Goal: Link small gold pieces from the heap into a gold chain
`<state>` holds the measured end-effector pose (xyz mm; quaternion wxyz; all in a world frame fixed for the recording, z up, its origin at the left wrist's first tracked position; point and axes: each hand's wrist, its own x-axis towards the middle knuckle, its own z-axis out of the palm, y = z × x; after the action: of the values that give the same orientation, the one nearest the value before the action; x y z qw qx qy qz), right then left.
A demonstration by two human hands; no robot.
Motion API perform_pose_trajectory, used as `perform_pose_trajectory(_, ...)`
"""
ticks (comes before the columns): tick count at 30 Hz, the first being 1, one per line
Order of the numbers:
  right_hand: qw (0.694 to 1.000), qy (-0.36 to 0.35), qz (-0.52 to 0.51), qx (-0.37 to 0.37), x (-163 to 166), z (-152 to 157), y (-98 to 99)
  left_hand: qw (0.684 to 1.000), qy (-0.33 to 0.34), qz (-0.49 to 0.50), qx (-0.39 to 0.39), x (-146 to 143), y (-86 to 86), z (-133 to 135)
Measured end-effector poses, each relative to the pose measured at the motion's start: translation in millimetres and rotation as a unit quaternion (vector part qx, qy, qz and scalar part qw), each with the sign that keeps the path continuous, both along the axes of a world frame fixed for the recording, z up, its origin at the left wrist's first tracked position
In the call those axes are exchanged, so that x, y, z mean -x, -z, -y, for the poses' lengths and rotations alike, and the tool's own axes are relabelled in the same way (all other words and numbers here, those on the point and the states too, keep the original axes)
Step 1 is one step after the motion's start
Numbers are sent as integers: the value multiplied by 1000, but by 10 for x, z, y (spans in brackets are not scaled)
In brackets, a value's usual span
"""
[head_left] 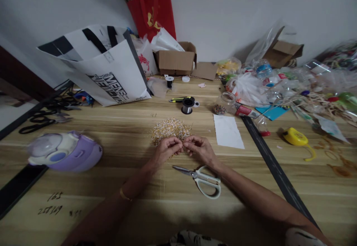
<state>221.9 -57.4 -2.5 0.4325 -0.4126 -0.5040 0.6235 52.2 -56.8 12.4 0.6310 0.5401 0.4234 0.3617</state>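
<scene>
Both my hands meet at the near edge of a fluffy heap of gold and silver beaded wire [170, 129]. My left hand [169, 148] is closed in a pinch, its fingertips almost touching those of the other hand. Likewise pinched, my right hand [199, 147] comes in from the right. What lies between the fingertips is too small to make out; a bit of gold strand shows below the left fingers. Just under the right hand, scissors [208, 181] with pale green handles lie on the table, blades pointing left.
Behind the heap stand a spool of dark wire [187, 106] and a yellow cutter knife [179, 99]. A jar of beads [223, 104] lies near white paper [228, 131]. Further right are a yellow tape measure [295, 136] and piled plastic bottles. A purple device [67, 151] and black scissors [41, 119] sit left.
</scene>
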Motion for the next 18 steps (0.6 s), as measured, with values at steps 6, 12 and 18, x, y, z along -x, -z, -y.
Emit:
perform_pose_trajectory(6, 1000, 1, 4, -8, 3, 5, 17, 1000, 1, -10, -5, -5, 33, -12)
perform_pose_trajectory(12, 1000, 6, 16, -21, -35, -14, -40, 999, 30, -40, -3, -9, 32, -44)
perform_pose_trajectory(18, 999, 40, -7, -6, -99, -77, -97, 996, 75, -49, -19, 12, 12, -51)
